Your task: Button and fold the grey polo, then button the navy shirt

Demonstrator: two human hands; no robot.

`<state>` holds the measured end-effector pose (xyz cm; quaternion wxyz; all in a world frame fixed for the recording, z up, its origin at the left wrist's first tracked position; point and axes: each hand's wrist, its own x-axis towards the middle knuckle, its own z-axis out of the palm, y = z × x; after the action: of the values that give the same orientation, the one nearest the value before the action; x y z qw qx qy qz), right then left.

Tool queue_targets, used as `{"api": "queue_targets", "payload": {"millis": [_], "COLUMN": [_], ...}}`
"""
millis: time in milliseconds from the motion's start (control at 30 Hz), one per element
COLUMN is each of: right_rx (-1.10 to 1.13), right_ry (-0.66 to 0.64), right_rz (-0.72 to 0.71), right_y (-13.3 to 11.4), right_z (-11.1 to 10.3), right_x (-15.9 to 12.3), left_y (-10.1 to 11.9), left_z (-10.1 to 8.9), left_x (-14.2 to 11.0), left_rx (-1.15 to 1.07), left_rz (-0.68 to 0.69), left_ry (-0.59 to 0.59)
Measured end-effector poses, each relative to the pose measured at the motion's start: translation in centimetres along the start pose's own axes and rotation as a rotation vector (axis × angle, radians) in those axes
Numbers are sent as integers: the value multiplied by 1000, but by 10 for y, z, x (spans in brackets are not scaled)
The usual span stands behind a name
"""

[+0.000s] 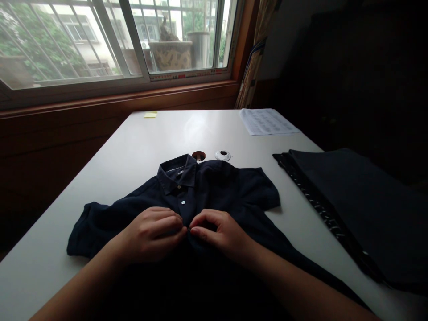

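Note:
A dark navy polo shirt (234, 187) lies face up on the white table (140, 147), collar toward the window, sleeves spread out. A white button (183, 202) shows on its placket just below the collar. My left hand (152, 232) and my right hand (217, 231) meet at the placket below that button. The fingers of both are curled and pinched together on the shirt's front opening. What lies between the fingertips is hidden.
Folded dark clothes (354, 205) with a striped edge lie at the right. A printed paper sheet (267, 121) sits at the far right, a yellow sticky note (150, 114) at the far edge. A cable hole (198, 155) and its white cap (222, 155) are behind the collar.

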<state>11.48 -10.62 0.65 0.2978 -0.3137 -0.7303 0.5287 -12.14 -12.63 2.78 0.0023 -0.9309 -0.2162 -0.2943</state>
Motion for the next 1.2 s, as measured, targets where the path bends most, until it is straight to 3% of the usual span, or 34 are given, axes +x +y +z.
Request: {"api": "queue_targets", "payload": {"millis": [200,333,500,700,1200], "right_rx": [-87,-186,-333,-445,-642], "right_ry": [-19,-47,-34,-14,-8], "right_rz": [-18,-46,-97,-131,-144], "right_y": [3,8,9,10,15], "right_z": [0,5,12,13,24], "right_x": [1,-2,-6,-7,-5], "left_y": [-2,-1,-10,-28,-29], "left_z": [-3,-4,-2,-2,-1], "left_x": [1,0,-2,-8,-8], "left_rx": [11,-70,-246,-547,-511], "left_rz": [11,-73,-212,-367,-332], "left_ry": [-96,-244,-341,-364,-355]}}
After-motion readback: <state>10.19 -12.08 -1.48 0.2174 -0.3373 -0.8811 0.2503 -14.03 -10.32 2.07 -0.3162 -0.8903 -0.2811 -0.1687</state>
